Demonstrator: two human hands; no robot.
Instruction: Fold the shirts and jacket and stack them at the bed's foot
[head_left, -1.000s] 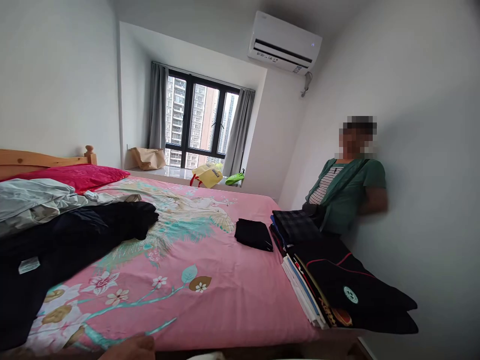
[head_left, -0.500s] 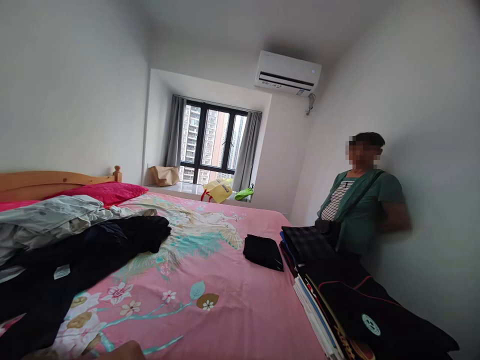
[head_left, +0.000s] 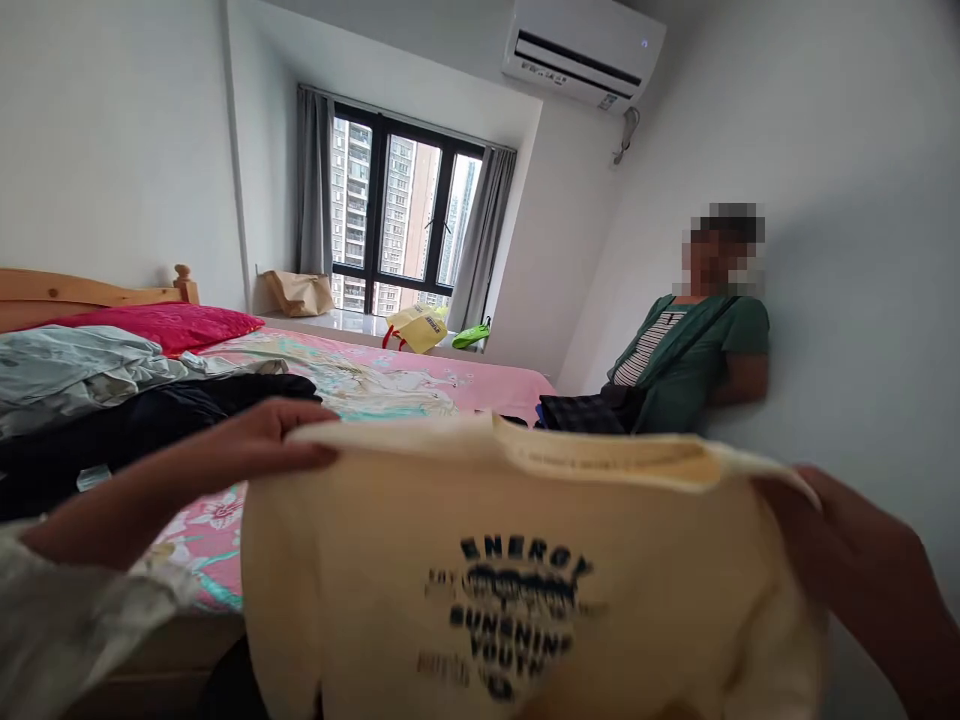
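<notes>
Shirt [head_left: 382,570], cream and printed, hangs nearest, in front of the pink bedspread [head_left: 487,375], its shoulders pinched tight in left hand [head_left: 262,440] and right hand [head_left: 862,535]; beyond are dark clothes [head_left: 195,415], a person [head_left: 694,345] in green, then a curtained window [head_left: 409,205].

Two hands [head_left: 274,437] [head_left: 855,530], one cream shirt [head_left: 375,560], two curtains [head_left: 313,190] [head_left: 484,235], one air conditioner [head_left: 585,50]

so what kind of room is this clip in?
Most likely a bedroom in a home: a bed with a wooden headboard, a red pillow on it, and a curtained window facing tall buildings.
</notes>
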